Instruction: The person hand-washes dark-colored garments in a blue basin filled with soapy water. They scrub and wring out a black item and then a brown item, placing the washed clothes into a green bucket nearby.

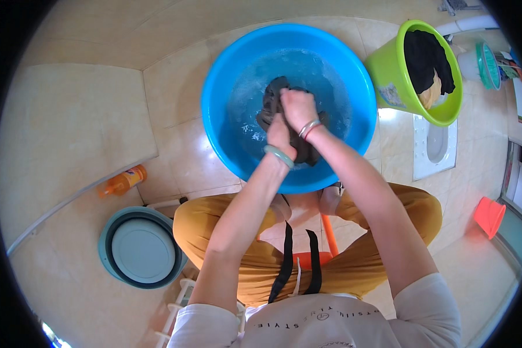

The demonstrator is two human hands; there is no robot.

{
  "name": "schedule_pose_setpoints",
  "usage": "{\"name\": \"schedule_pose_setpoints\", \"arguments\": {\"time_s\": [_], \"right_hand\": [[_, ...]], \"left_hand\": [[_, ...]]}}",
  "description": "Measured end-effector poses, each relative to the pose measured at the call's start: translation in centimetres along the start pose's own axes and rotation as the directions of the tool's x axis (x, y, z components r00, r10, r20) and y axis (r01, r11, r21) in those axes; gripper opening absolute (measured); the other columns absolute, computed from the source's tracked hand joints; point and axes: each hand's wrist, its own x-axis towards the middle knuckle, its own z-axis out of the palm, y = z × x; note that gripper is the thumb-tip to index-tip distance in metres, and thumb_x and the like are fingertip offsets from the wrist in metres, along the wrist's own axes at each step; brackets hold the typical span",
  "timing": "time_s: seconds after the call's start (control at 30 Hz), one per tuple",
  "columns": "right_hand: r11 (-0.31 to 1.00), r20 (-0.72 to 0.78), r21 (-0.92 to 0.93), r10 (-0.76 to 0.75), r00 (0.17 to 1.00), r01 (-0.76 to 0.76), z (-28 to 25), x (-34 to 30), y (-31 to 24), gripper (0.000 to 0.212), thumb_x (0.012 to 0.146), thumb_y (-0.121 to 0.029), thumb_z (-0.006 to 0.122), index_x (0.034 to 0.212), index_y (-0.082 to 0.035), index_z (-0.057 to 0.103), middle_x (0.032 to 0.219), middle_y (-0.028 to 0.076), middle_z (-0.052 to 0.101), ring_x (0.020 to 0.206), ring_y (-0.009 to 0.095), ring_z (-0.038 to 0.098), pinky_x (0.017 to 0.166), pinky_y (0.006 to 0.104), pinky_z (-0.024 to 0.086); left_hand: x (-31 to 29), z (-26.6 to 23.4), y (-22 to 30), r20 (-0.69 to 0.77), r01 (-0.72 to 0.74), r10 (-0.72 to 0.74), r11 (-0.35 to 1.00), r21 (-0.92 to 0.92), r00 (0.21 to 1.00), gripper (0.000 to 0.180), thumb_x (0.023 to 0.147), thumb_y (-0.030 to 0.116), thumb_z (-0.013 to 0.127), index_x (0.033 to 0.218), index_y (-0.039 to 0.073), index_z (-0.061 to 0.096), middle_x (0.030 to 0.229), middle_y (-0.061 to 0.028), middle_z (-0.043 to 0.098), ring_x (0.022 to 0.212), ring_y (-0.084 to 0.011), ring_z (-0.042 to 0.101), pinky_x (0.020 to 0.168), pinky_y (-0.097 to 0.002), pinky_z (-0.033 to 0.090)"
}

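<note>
Between my knees stands a large round blue basin (217, 136) with bluish, sudsy water (336, 95) in it. Both my hands are over the water, closed on a dark grey-brown wet garment (271, 104) whose kind I cannot make out. My left hand (279, 136), below a pale green bangle, grips its lower middle. Just above and to the right, my right hand (298, 109), with a bracelet and a red cord at the wrist, clenches the cloth too. Folds of the garment hang around both hands into the water.
A lime-green bucket (383, 75) holding black and tan clothes stands right of the basin, beside a white floor toilet (419, 156). At left are an orange bottle (124, 180) and a grey-green collapsible basin (105, 249). A red bin (489, 217) stands far right.
</note>
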Motion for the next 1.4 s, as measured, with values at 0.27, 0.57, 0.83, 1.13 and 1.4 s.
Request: {"name": "schedule_pose_setpoints", "arguments": {"time_s": [0.27, 0.57, 0.83, 1.13, 1.4], "right_hand": [[0.936, 0.068, 0.305, -0.207, 0.976, 0.177, -3.7, -6.8, -6.3, 0.025, 0.092, -0.018, 0.054, 0.073, -0.003, 0.055, 0.070, 0.022, 0.058, 0.067, 0.041, 0.060, 0.060, 0.0479, 0.047], [0.987, 0.042, -0.056, 0.152, 0.987, -0.150, -0.5, 0.5, 0.3, 0.043, 0.096, -0.032, 0.043, 0.075, -0.002, 0.066, 0.077, 0.023, 0.064, 0.074, 0.041, 0.063, 0.071, 0.0504, 0.052], [0.927, 0.083, 0.344, -0.192, 0.978, 0.152, -2.7, -7.0, -8.4, 0.025, 0.089, -0.015, 0.056, 0.069, -0.001, 0.056, 0.067, 0.023, 0.057, 0.066, 0.041, 0.058, 0.057, 0.0472, 0.045], [0.984, -0.011, 0.074, 0.163, 0.987, -0.162, -0.9, -0.8, -1.1, 0.043, 0.095, -0.034, 0.043, 0.074, -0.002, 0.064, 0.076, 0.022, 0.064, 0.072, 0.041, 0.062, 0.068, 0.0510, 0.051], [0.953, 0.082, -0.045, -0.296, 0.952, 0.300, -2.1, -3.2, -4.7, 0.033, 0.093, -0.027, 0.052, 0.071, -0.004, 0.060, 0.071, 0.021, 0.062, 0.073, 0.039, 0.063, 0.064, 0.0467, 0.051]], "left_hand": [[-1.1, -0.7, 3.9, 0.158, 0.159, -0.163, 0.987, 0.039, 0.974, 0.043, 0.099, 0.043, 0.032, 0.103, 0.013, 0.062, 0.103, -0.0075, 0.066, 0.097, -0.0238, 0.060, 0.088, -0.0381, 0.048], [-1.0, 1.0, 0.7, -0.118, 0.010, 0.000, 0.997, 0.081, 0.993, 0.022, 0.097, 0.026, 0.046, 0.103, 0.009, 0.059, 0.104, -0.0048, 0.063, 0.096, -0.0197, 0.060, 0.085, -0.0344, 0.049], [-2.3, -1.5, 5.4, 0.240, 0.036, -0.032, 0.999, -0.013, 0.970, 0.049, 0.099, 0.045, 0.029, 0.124, 0.013, 0.056, 0.112, -0.0076, 0.063, 0.103, -0.0238, 0.060, 0.088, -0.0413, 0.049], [-0.5, 0.6, 1.2, -0.126, -0.014, 0.037, 0.984, 0.180, 0.991, 0.031, 0.100, 0.029, 0.039, 0.108, 0.007, 0.059, 0.106, -0.0059, 0.065, 0.095, -0.0207, 0.062, 0.085, -0.0347, 0.049], [-0.7, -1.8, 2.5, 0.066, -0.153, 0.149, 0.986, 0.062, 0.987, 0.037, 0.099, 0.034, 0.037, 0.117, 0.010, 0.059, 0.112, -0.0079, 0.064, 0.101, -0.0229, 0.061, 0.087, -0.0358, 0.050]]}}
